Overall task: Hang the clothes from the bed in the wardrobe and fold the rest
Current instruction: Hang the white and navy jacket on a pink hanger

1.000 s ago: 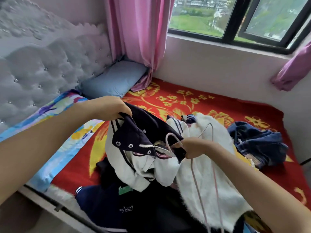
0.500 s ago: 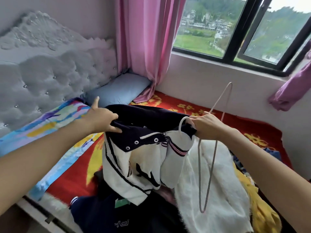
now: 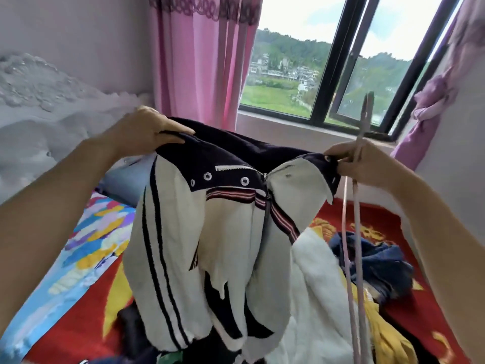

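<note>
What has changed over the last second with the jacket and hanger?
The navy-and-white jacket has been lifted higher off the bed and stretched out between the hands. The left hand shifted its grip to the dark top edge; the right hand rose, and its pink hanger now stands on end. Unchanged: both hands grip the jacket, the right also holds the hanger, and the white fluffy garment stays on the bed.

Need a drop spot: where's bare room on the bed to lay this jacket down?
Two bare patches of red blanket: one between the colourful sheet and the dark clothes, one far right past the blue garment. Crowded in the middle: white fleece and yellow garment heaped beside the held jacket.
</note>
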Motion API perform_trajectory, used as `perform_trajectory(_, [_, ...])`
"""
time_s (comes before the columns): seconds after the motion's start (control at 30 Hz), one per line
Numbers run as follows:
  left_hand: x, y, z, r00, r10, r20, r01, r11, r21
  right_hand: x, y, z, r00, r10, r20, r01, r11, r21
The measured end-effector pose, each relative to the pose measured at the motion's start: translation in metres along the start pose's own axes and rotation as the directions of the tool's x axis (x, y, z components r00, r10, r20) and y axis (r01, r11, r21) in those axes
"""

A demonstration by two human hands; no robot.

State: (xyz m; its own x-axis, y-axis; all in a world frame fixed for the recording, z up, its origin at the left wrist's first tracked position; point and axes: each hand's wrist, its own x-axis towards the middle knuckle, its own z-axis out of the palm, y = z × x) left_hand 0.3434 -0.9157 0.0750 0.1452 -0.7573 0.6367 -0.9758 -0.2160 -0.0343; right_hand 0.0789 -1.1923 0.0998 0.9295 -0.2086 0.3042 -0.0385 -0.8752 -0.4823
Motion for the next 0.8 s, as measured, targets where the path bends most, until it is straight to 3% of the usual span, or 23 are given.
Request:
perform_trajectory(0.1, [-0.016,0.002,0.05,0.954,-0.164,0.252,0.168,0.986,0.005,-0.007,0.017,0.032,0.98,0.098,0.171,-0.098,0.995,-0.01])
perform_trajectory(0.2, [-0.046,0.013,0.108,0.809,-0.245,0.535,0.176,0.968,0.179,-0.018,0.047,0.083,0.91,0.178,0.374,-0.167,0.984,-0.063])
perform_trajectory(0.3, [-0.082,0.031,0.152,0.707,-0.193,0.68,0.064,0.976,0.21,-0.031,0.079,0.13,0.842,0.229,0.488,-0.19,0.973,-0.127])
perform_trajectory(0.4, [-0.115,0.052,0.179,0.649,-0.08,0.757,0.003,0.995,0.102,-0.043,0.102,0.162,0.796,0.316,0.517,-0.268,0.949,-0.167])
perform_trajectory(0.5, [-0.14,0.063,0.192,0.634,-0.077,0.77,0.069,0.997,0.044,-0.05,0.118,0.179,0.779,0.386,0.494,-0.353,0.921,-0.163])
perform_trajectory(0.67, [-0.153,0.074,0.191,0.714,0.004,0.701,0.004,1.0,-0.01,-0.052,0.128,0.156,0.797,0.453,0.4,-0.483,0.875,-0.027])
perform_trajectory(0.73, [-0.157,0.079,0.192,0.726,0.044,0.686,-0.039,0.999,-0.023,-0.05,0.126,0.132,0.831,0.457,0.318,-0.486,0.874,0.013])
perform_trajectory(0.8, [-0.16,0.084,0.187,0.743,0.069,0.665,-0.05,0.998,-0.048,-0.048,0.121,0.11,0.878,0.458,0.136,-0.47,0.88,0.066])
